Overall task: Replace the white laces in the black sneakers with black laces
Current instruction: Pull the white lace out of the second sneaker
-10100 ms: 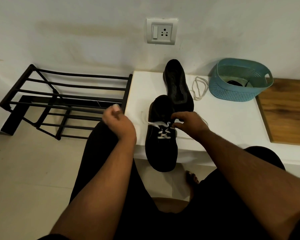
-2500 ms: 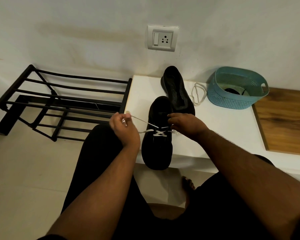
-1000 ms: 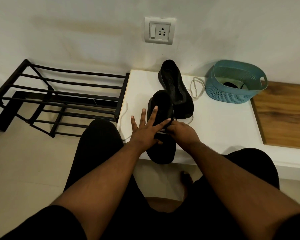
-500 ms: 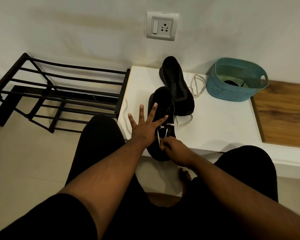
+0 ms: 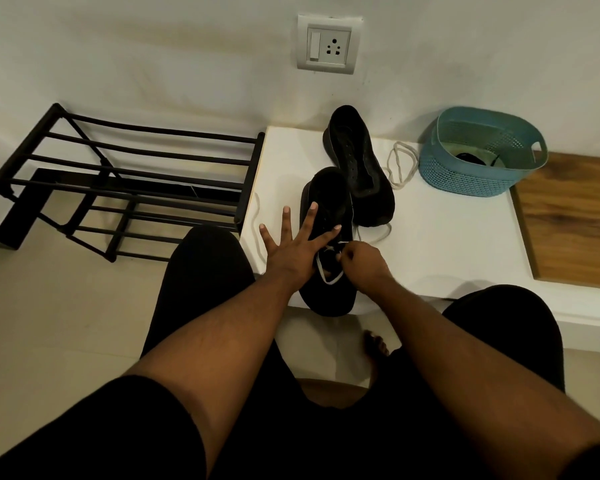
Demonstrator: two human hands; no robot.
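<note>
With the near shoe (image 5: 326, 289) at the bench (image 5: 465, 244) edge, pinned by the flat, splayed left hand (image 5: 291, 251), the right hand (image 5: 361, 261) pinches its white lace (image 5: 326, 277); a hard tug could drag the overhanging shoe off.

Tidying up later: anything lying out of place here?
The near sneaker overhangs the white bench edge. A removed white lace lies loose beside the far sneaker, outside the blue basket.
</note>
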